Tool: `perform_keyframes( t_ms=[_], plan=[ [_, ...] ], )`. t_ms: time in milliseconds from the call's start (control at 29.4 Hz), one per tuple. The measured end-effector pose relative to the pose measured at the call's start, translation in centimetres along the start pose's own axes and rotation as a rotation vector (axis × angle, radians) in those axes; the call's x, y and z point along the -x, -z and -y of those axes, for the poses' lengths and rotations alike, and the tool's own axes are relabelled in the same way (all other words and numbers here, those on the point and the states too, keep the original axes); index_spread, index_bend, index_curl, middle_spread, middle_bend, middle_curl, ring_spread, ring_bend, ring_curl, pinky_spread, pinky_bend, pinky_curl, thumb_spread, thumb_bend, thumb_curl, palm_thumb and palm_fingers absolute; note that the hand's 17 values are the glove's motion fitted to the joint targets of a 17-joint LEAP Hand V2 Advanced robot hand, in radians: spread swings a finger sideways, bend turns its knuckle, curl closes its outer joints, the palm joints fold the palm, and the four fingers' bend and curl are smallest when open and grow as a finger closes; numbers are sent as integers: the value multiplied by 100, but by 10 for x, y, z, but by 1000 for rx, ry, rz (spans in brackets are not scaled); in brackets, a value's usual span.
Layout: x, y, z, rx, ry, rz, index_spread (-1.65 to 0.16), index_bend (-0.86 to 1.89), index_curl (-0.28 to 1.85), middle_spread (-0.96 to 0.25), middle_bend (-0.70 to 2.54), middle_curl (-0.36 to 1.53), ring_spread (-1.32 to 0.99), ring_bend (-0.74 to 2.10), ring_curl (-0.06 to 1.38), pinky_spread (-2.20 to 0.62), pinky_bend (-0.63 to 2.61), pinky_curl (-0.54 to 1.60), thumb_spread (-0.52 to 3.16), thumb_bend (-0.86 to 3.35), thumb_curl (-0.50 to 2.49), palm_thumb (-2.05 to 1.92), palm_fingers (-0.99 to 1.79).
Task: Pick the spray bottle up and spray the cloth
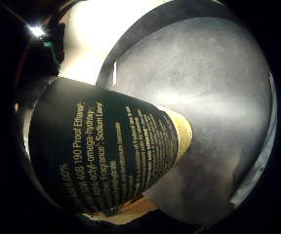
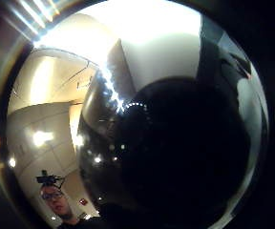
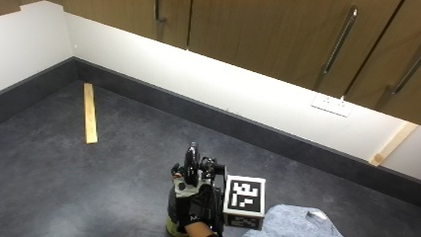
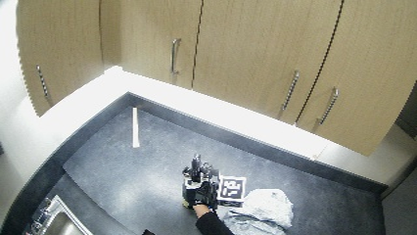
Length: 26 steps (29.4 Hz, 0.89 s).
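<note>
Step in hand: pickup. Right hand [image 3: 196, 213] fingers curled round spray bottle [image 3: 189, 190], upright beside cloth [image 3: 289, 223] on table [image 3: 85, 182]. Next: aim nozzle at cloth, squeeze trigger.

Cloth [image 3: 289, 223] right of spray bottle [image 3: 190, 165] on counter [image 3: 85, 182]

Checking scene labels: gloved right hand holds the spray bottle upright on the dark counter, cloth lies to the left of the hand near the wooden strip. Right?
One thing is off: the cloth lies on the other side of the gloved right hand, away from the wooden strip, as the outside view shows. The rest holds: the hand grips the spray bottle upright on the dark counter.
</note>
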<state>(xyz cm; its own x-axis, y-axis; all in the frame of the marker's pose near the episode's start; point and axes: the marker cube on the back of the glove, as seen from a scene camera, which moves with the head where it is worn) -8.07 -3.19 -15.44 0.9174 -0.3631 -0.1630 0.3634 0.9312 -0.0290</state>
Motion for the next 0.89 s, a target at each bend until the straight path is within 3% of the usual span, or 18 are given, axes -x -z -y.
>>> perform_keyframes(
  t_ms=[272,443,545,885],
  plan=[
    [-7,3,-2,41,-51,-44,-13,32,61,-2,24,59,-11,20,53,-6,16,43,77,-3,73,113,103],
    [-15,0,-6,105,-87,-61,-17,10,58,1,15,56,-4,17,56,3,23,48,84,-5,69,103,39],
    [-15,-1,-8,116,-90,-56,-22,3,51,4,13,52,0,17,54,6,30,49,86,-5,66,98,16],
    [8,-19,-25,174,-1,16,-31,10,34,7,20,45,7,22,47,12,37,41,91,-3,61,93,11]
  ],
)
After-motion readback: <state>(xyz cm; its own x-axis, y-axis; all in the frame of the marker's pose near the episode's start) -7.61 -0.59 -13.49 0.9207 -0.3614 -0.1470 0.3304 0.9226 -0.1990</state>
